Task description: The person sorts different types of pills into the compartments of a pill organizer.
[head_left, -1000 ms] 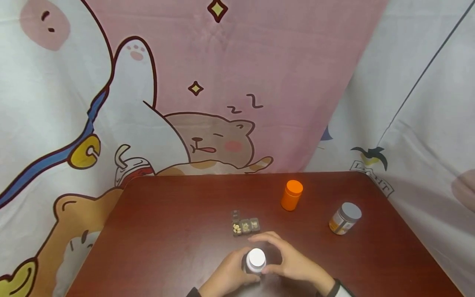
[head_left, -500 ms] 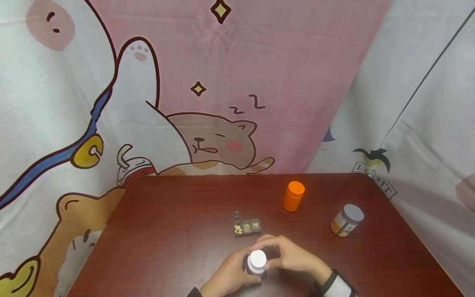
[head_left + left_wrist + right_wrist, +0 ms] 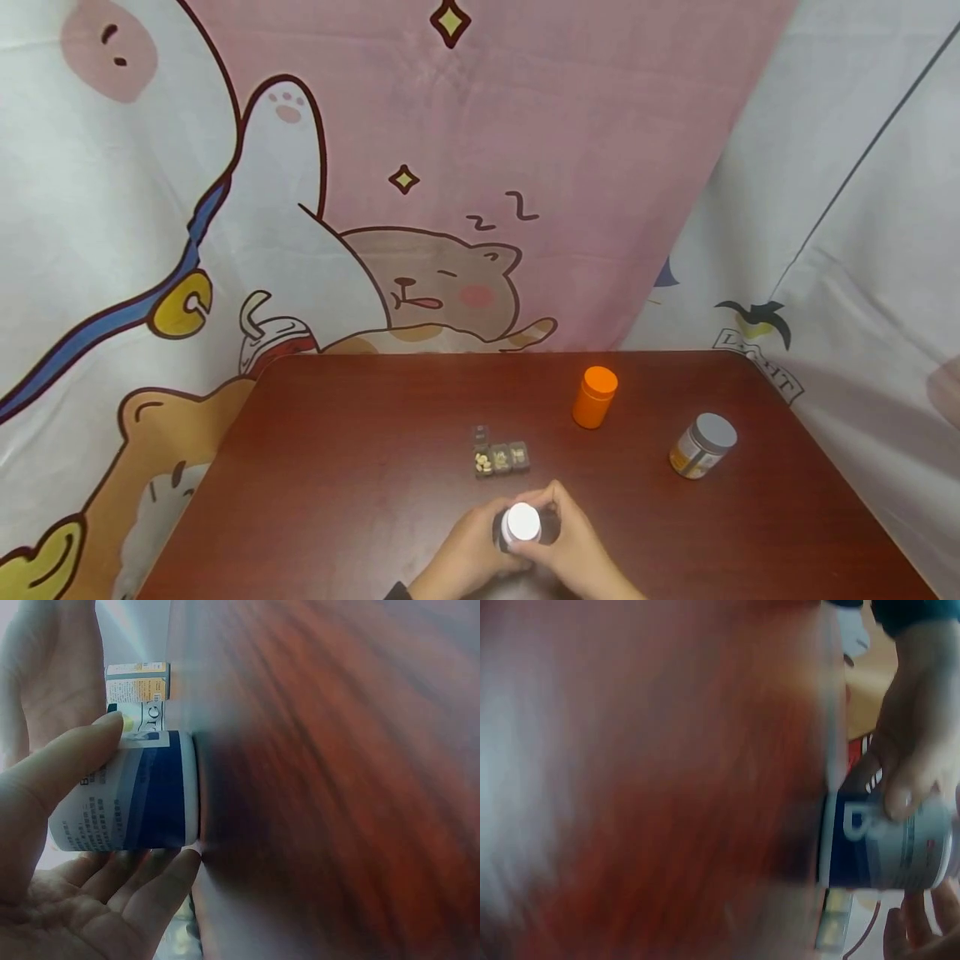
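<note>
A white and dark-blue pill bottle (image 3: 150,795) with a white cap (image 3: 521,522) stands upright on the table near its front edge. My left hand (image 3: 467,546) grips the bottle's body from the left, thumb on the near side and fingers on the far side. From the right, my right hand (image 3: 573,546) has its thumb and fingers curled round the cap. Just beyond the hands lies a small clear pill organizer (image 3: 501,459). Its left compartment has the lid up and shows several pale tablets; the other lids are down over more tablets.
An orange bottle (image 3: 595,398) stands towards the back of the brown table (image 3: 360,467). A grey-lidded jar (image 3: 702,446) with an orange and white label is at the right. Behind the table hangs a cartoon-printed cloth (image 3: 570,150).
My right hand has closed in on the cap and turned, its wrist swinging down and towards me. The left hand keeps its hold on the bottle. The view has shifted slightly.
</note>
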